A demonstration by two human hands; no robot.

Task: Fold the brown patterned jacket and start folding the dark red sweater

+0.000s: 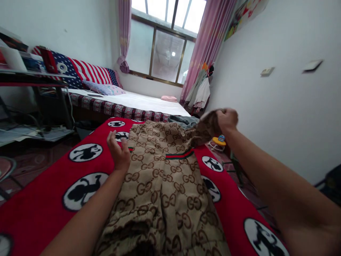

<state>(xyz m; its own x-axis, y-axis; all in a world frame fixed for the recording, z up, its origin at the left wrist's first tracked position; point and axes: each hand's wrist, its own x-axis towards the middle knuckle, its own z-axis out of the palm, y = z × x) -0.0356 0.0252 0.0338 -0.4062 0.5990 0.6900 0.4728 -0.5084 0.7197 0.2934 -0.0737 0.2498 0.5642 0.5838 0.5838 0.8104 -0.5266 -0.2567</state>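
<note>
Your left hand rests flat and open, fingers spread, on the left edge of the beige monogram garment, pressing it down where it meets the red blanket. Your right hand is closed in a fist around a bunched sleeve of the same garment, lifted clear of the bed at the far right corner.

Item, garment: soft knit-looking fabric, tan ground, repeating brown interlocked-letter print, one green-and-red striped band across the middle. It lies lengthwise down the centre of the blanket, from the near edge toward the far end; the near part is rumpled into folds, the middle lies smooth.

Item, blanket: plush red cloth, printed with white ovals holding black cartoon figures. It covers the bed you work on and bears the garment.

Item, second bed: beyond the blanket, white sheet on top, patterned dark-red and white border along its side. On it lie a pale floral pillow, a stars-and-stripes cushion against the wall, and a small pink folded cloth at the far end.

Item, window: metal-framed, frosted panes, pink curtains on both sides.

Item, hanging clothes: grey and white pieces bunched in the corner beside the right curtain.

Item, small yellow toy: on the floor, just beyond the held sleeve.
</note>
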